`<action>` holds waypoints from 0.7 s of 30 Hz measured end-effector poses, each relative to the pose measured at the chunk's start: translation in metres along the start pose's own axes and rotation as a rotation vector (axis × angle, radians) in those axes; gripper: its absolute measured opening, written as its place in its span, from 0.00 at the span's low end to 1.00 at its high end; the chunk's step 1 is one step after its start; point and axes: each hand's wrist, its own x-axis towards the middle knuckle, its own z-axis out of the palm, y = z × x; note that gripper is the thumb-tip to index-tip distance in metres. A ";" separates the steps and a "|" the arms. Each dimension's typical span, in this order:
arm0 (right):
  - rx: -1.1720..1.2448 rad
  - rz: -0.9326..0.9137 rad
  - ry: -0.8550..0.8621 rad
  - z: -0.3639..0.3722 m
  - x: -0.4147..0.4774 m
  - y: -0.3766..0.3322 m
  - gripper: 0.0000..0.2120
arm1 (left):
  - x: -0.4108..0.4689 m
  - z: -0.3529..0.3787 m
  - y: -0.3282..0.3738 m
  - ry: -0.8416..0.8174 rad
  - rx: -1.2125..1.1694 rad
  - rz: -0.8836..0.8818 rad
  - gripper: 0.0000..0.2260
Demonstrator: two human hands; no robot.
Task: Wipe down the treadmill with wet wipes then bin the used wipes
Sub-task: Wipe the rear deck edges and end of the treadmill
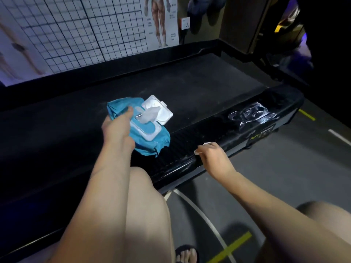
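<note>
1. The left hand (118,128) grips a soft blue plastic wet-wipe pack (150,133), thumb on top and fingers underneath, over the black treadmill belt (190,88).
2. The pack's white flip lid (161,112) stands open, and a pale sheet (150,113) pokes out.
3. The right hand (214,156) curls its fingers over a crumpled white wipe (206,143), pressing it on the ribbed black side rail (190,141).
4. Further right, the rail's greenish label (260,134) is too blurred to read.
</note>
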 end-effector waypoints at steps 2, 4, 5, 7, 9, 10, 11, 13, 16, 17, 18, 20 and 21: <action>0.032 -0.008 0.020 0.000 -0.001 0.003 0.09 | 0.000 0.001 -0.002 -0.017 0.017 -0.016 0.07; 0.056 -0.056 0.001 0.003 -0.004 0.001 0.09 | 0.002 0.001 -0.004 -0.027 0.028 -0.037 0.07; 0.070 -0.104 -0.024 0.006 -0.006 -0.003 0.10 | 0.003 0.001 -0.004 -0.023 0.027 -0.049 0.07; 0.097 -0.226 -0.094 0.010 -0.010 -0.014 0.09 | 0.007 0.002 -0.002 -0.009 0.025 -0.075 0.08; 0.135 -0.286 -0.141 0.008 -0.011 -0.020 0.08 | 0.010 0.004 0.000 -0.009 0.026 -0.119 0.11; 0.156 -0.277 -0.147 0.004 -0.012 -0.021 0.08 | 0.009 0.005 0.001 -0.018 0.025 -0.138 0.13; 0.171 -0.254 -0.144 -0.001 -0.013 -0.021 0.08 | 0.010 0.005 0.001 -0.024 0.022 -0.147 0.14; 0.192 -0.197 -0.097 -0.010 -0.016 -0.020 0.07 | 0.008 0.003 0.003 -0.008 0.018 -0.140 0.14; 0.232 -0.078 0.099 -0.017 -0.016 -0.018 0.08 | 0.008 -0.002 0.005 0.020 0.012 -0.128 0.11; 0.232 -0.036 0.159 -0.018 -0.013 -0.015 0.08 | 0.008 -0.003 0.005 0.025 0.010 -0.122 0.11; 0.228 0.000 0.191 -0.019 -0.010 -0.011 0.08 | 0.008 -0.003 0.005 0.025 0.009 -0.111 0.10; 0.213 0.023 0.184 -0.017 -0.008 -0.004 0.08 | 0.006 -0.001 0.003 0.022 0.007 -0.103 0.10; 0.209 0.009 0.161 -0.014 -0.008 -0.001 0.07 | 0.004 0.001 0.003 0.016 0.000 -0.106 0.09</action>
